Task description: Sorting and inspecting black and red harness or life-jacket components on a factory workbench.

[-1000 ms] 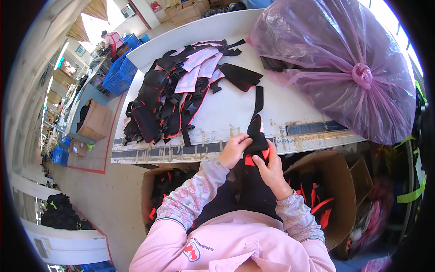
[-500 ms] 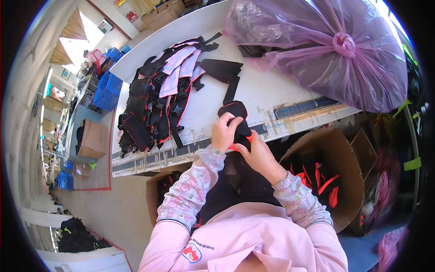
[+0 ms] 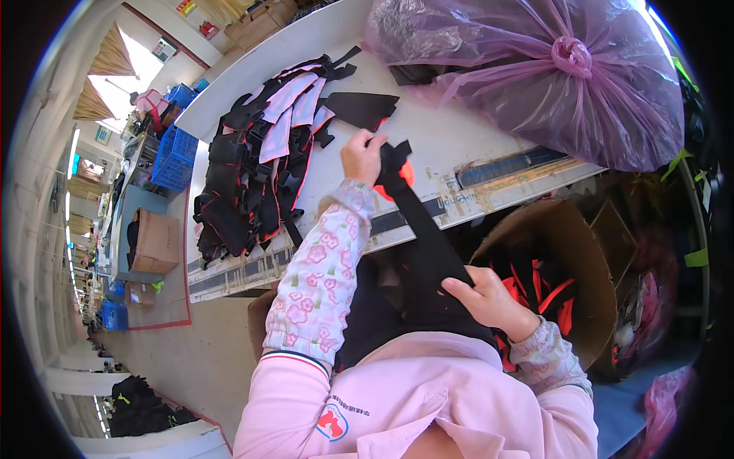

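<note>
A black fabric strap (image 3: 428, 236) with an orange-red patch near its far end stretches slantwise between my hands, over the table's front edge. Its far end, near a dark tab, is gripped by my left hand (image 3: 362, 158), fingers closed. Lower down and nearer my body, my right hand (image 3: 495, 303) pinches the near end, thumb on top. Just beyond my left hand a flat black fabric piece (image 3: 358, 109) with a bit of red at its edge lies on the table. To the left is a pile of black padded straps (image 3: 256, 172) with red edging, buckles and pale pink-white panels.
The white worktable (image 3: 428, 138) has a worn, taped front edge. A knotted purple plastic bag (image 3: 527, 84) fills its right rear. Below right stands an open cardboard box (image 3: 592, 283) holding black and red pieces. Blue crates (image 3: 176, 157) and another carton (image 3: 155, 239) are on the left.
My hands have moved apart: the left went forward and left, the right came back and right. The black piece bunched between them is now drawn out long.
</note>
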Motion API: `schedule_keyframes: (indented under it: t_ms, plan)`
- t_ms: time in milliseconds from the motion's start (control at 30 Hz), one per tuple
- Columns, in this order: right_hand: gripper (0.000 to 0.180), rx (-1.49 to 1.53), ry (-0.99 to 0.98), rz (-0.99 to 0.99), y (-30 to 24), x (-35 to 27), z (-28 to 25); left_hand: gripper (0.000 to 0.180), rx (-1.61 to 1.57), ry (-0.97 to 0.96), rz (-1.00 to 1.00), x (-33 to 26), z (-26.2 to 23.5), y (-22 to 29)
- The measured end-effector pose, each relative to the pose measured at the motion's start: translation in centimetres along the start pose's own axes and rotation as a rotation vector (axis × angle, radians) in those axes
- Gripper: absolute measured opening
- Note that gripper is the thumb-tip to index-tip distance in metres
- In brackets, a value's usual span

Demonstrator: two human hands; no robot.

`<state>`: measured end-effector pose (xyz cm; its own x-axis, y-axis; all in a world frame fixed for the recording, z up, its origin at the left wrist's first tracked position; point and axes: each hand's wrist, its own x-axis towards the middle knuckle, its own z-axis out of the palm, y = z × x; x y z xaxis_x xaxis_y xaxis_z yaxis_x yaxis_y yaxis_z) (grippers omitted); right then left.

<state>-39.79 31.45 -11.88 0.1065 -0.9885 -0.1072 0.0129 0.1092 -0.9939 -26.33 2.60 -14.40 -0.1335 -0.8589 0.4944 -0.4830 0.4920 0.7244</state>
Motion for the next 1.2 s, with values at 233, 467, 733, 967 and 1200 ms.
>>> schedule_keyframes:
  t_ms: [233,467,733,967,1200]
  plan:
    - [0.023,0.271,-0.036,0.215,-0.3,-7.8,-2.5,0.027,0.062,0.069,0.236,5.2,0.4,-1.2]
    - [0.026,-0.608,0.170,0.512,10.9,-19.4,-8.6,0.044,-0.114,-0.377,-0.047,8.6,2.4,-4.3]
    - [0.041,-0.739,-0.151,0.928,18.3,-22.1,-8.9,0.053,-0.066,-0.254,-1.065,8.6,5.2,-14.7]
    - [0.028,-0.700,0.209,0.260,10.4,-5.1,-10.9,0.030,-0.731,-0.366,-1.080,3.0,5.7,-9.0]
    - [0.060,-0.796,0.147,-0.350,4.1,10.6,-5.9,0.023,-0.681,-0.728,-1.110,-9.9,-3.6,-1.4]
